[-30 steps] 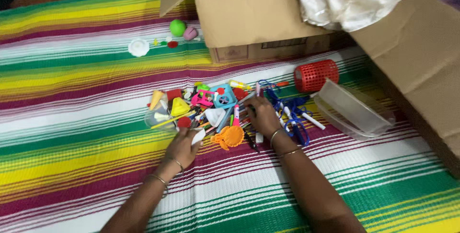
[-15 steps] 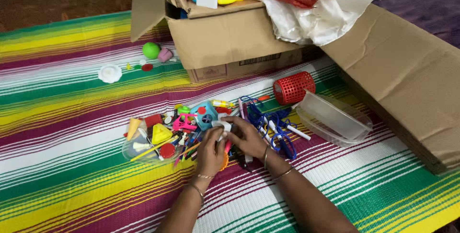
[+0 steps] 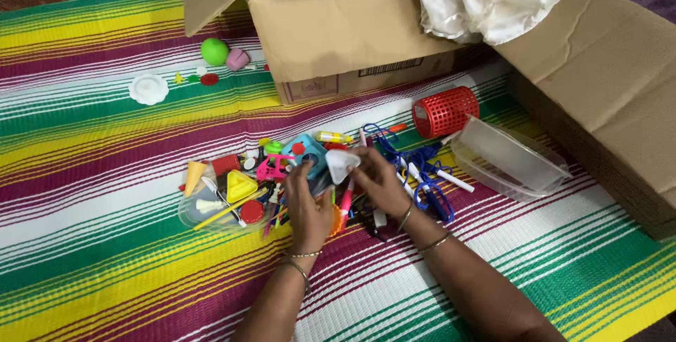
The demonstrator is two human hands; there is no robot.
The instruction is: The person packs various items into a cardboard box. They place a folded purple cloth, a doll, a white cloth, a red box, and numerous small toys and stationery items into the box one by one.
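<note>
Right hand (image 3: 377,180): raised just above the toy pile, fingers closed on a small white cone-shaped piece (image 3: 341,165), holding it by its right side.
Left hand (image 3: 306,205): beside the right hand, fingers reaching up to the white piece's lower left edge; whether they grip it I cannot tell.
White piece: in the air between both hands, over the middle of the pile.
Toy pile (image 3: 282,166): small plastic toys and pens heaped on the striped mat (image 3: 105,194).
Clear lid (image 3: 211,212): at the pile's left, carrying a yellow triangle (image 3: 241,186) and a red disc (image 3: 251,211).
Blue cord (image 3: 422,173): tangled just right of the hands.
Red mesh cylinder (image 3: 446,111): on its side, near a clear plastic container (image 3: 510,159).
Cardboard box (image 3: 352,32): open, behind the pile.
Green ball (image 3: 214,51): left of the box.
</note>
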